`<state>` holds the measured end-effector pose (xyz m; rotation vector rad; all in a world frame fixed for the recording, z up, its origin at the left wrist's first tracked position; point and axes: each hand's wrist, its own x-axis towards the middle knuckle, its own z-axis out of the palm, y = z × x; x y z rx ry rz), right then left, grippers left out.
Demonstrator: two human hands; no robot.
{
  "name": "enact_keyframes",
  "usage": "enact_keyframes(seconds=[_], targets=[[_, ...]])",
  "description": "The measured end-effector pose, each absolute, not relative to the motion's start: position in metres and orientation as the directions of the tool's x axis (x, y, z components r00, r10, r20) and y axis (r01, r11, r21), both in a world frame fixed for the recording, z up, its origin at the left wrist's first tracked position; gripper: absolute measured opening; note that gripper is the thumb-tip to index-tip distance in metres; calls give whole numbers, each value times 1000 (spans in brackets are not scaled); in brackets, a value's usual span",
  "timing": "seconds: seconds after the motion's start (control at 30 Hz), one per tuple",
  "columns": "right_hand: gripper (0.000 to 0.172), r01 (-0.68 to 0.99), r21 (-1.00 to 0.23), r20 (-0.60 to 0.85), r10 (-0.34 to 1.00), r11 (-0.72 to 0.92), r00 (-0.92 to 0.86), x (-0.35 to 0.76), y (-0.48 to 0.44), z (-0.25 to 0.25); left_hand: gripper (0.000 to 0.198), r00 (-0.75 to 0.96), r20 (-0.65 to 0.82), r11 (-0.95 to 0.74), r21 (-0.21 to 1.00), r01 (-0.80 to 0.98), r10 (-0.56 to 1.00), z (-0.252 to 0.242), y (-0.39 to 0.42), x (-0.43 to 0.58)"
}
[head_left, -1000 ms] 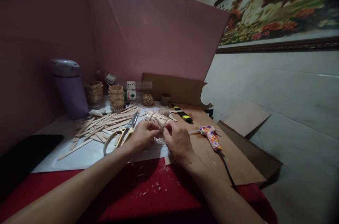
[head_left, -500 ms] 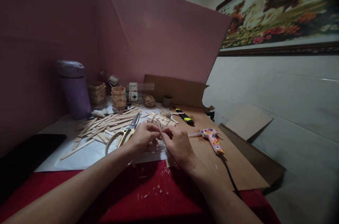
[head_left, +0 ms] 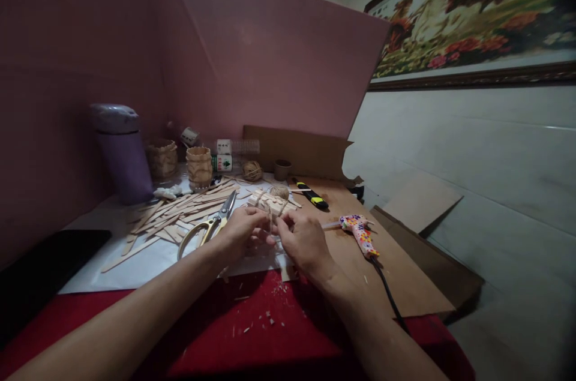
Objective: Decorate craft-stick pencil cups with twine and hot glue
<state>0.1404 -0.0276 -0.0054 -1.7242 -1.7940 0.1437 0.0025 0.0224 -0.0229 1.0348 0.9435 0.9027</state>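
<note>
A small pale wooden piece (head_left: 265,201) with twine around it lies just beyond my fingers. Twine (head_left: 270,216) runs down from it between my two hands. My left hand (head_left: 249,230) has its fingers pinched at this twine, beside the gold-handled scissors (head_left: 207,226). My right hand (head_left: 303,243) is closed at the twine's other side, its fingertips close to those of my left hand. A small ball of twine (head_left: 279,191) rests behind the wooden piece. What lies under my fingers is partly hidden.
Loose wooden sticks (head_left: 175,213) spread at the left, near a purple bottle (head_left: 123,156) and a stick-covered cup (head_left: 199,168). A cutter (head_left: 312,195) and a patterned glue gun (head_left: 360,234) lie at the right. A black object (head_left: 54,267) sits front left.
My fingertips have moved slightly apart, and more of the twine and wooden piece shows between and beyond them. The view has shifted a little.
</note>
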Motion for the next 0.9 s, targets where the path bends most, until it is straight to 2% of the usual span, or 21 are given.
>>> enact_keyframes(seconds=[0.17, 0.4, 0.63, 0.8, 0.9], targets=[[20, 865, -485, 320, 947, 128, 39, 138, -28, -8, 21, 340, -186, 244, 960, -137, 922, -22, 24, 3], [16, 853, -521, 279, 951, 36, 131, 135, -23, -12, 33, 330, -181, 237, 961, -140, 927, -23, 22, 5], [10, 819, -565, 357, 926, 106, 126, 138, -23, -14, 33, 255, -216, 255, 958, -129, 942, -26, 23, 8], [16, 843, -520, 348, 935, 139, 60, 137, -23, -14, 23, 302, -200, 244, 963, -115, 932, -23, 20, 9], [17, 857, -493, 352, 935, 147, 42, 135, -26, -13, 25, 327, -201, 250, 962, -113, 923, -22, 19, 9]])
